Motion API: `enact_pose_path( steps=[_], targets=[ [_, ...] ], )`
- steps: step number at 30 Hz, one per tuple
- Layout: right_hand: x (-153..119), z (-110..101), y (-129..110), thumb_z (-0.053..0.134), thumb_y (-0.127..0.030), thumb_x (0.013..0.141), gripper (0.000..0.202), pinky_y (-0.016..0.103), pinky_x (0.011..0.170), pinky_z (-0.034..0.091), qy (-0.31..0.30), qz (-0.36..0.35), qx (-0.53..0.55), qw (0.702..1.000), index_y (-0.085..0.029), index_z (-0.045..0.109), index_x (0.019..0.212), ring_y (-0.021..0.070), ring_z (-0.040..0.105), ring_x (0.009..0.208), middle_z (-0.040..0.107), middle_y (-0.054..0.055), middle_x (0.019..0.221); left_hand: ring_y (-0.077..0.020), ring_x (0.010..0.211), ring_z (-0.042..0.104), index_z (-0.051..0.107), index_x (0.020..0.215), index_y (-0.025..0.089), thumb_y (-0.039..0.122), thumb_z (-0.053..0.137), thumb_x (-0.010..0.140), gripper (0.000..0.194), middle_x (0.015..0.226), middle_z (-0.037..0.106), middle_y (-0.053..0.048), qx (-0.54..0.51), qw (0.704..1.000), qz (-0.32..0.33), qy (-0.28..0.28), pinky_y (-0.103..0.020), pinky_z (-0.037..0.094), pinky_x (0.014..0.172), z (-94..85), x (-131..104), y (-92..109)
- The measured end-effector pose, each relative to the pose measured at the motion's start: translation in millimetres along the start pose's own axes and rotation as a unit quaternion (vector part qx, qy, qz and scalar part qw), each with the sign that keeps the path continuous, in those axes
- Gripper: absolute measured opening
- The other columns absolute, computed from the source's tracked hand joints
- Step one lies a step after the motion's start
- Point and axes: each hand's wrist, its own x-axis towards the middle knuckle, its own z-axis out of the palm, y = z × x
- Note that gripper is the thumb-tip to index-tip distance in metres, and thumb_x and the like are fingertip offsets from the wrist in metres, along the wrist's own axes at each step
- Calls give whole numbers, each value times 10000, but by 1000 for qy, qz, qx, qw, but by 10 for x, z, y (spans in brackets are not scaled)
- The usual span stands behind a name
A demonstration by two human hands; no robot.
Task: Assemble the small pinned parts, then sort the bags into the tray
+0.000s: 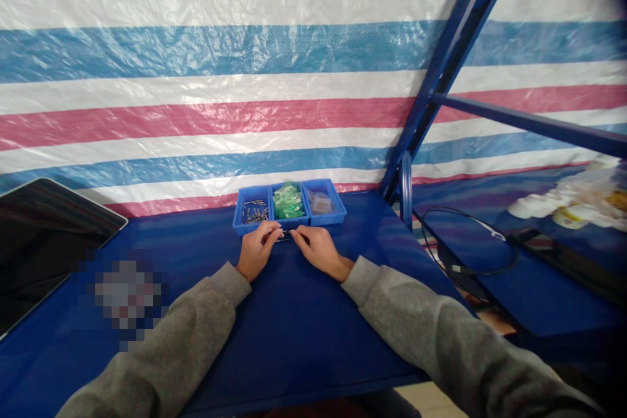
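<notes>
In front of the blue bins, my left hand (257, 249) and my right hand (318, 249) face each other with fingers pinched. A thin, dark metal piece (285, 235) runs between their fingertips, too small to name exactly. The left blue bin (236, 215) holds loose slim metal pieces (257, 214). Green plastic packets (288, 201) fill the middle bin. Small clear, pale pieces or bags (320, 203) lie in the right bin (339, 206). The fingertips partly hide what is held.
The bins stand at the back of a blue table (294, 333), before a striped tarp (206, 52). A black screen (44, 241) is at left, beside a blurred-out item (128, 294). A blue metal frame (435, 91), a black cable (465, 271) and white items (539, 202) are at right.
</notes>
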Motion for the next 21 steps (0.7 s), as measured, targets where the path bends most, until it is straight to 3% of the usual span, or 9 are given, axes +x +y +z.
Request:
enact_pose_path(
  steps=[6, 13, 17, 21],
  targets=[
    [-1, 13, 7, 367, -323, 948, 353, 226, 599, 341, 7, 9, -6, 1000, -185, 542, 674, 124, 547, 587, 608, 16, 650, -167, 887, 641, 638, 1044, 181, 302, 484, 899, 244, 992, 680, -62, 39, 998, 57, -4, -290, 502, 825, -12, 8, -23],
    [2, 19, 9, 365, -336, 947, 365, 223, 585, 342, 12, 10, -18, 1000, -185, 531, 658, 122, 533, 559, 592, 11, 620, -146, 863, 605, 627, 1110, 193, 248, 436, 920, 275, 958, 642, -62, 35, 995, 95, -5, -273, 483, 814, -35, 33, -11],
    [3, 9, 9, 368, -334, 944, 353, 223, 593, 351, 13, 13, -9, 1000, -187, 543, 675, 126, 543, 570, 596, 13, 627, -151, 887, 608, 628, 1090, 188, 244, 447, 914, 259, 981, 647, -61, 27, 996, 80, -2, -265, 473, 826, -24, 28, -8],
    [-1, -22, -13, 385, -328, 938, 262, 217, 601, 373, 14, 27, 29, 999, -191, 588, 847, 128, 561, 580, 605, 2, 648, -115, 660, 611, 610, 1091, 180, 288, 477, 900, 256, 770, 660, -15, 17, 999, 35, -5, -221, 485, 694, -8, 12, -30]
  ],
)
